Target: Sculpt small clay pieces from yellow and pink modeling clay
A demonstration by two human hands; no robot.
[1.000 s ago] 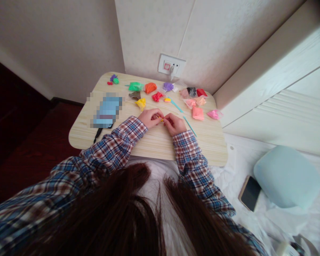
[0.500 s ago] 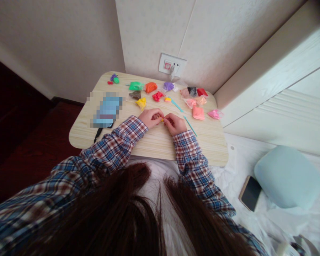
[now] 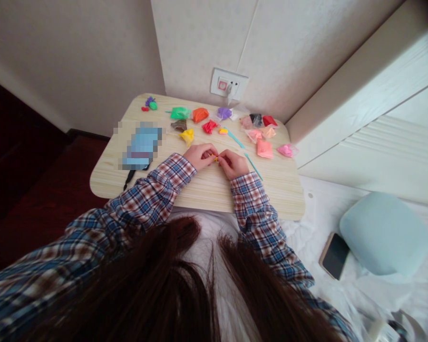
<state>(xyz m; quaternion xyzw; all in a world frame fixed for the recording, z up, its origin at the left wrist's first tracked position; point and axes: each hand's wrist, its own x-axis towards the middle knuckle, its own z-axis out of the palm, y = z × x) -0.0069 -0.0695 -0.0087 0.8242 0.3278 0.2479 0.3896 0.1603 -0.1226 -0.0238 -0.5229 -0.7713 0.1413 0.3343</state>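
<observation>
Above the middle of the wooden table (image 3: 207, 190), my left hand (image 3: 199, 156) and my right hand (image 3: 234, 164) meet fingertip to fingertip. Pinched between them is a small piece of yellow clay (image 3: 215, 158), mostly covered by the fingers. Just beyond my hands lie a bag of yellow clay (image 3: 187, 137), a bag of red clay (image 3: 209, 127) and a small yellow-orange clay shape (image 3: 223, 131). Two thin blue modelling tools rest near my right hand: one tool (image 3: 235, 138) farther back, the other tool (image 3: 254, 166) right beside the hand.
Several bags of coloured clay, such as green (image 3: 180, 113) and salmon (image 3: 264, 148), line the back. Small clay fruit shapes (image 3: 152, 105) sit at the far left corner. A blurred phone-like device (image 3: 142, 146) lies left. A socket (image 3: 229, 84) is on the wall behind.
My fingers have shifted very slightly around the yellow clay. The whole view has moved a little; the things on the table keep their places.
</observation>
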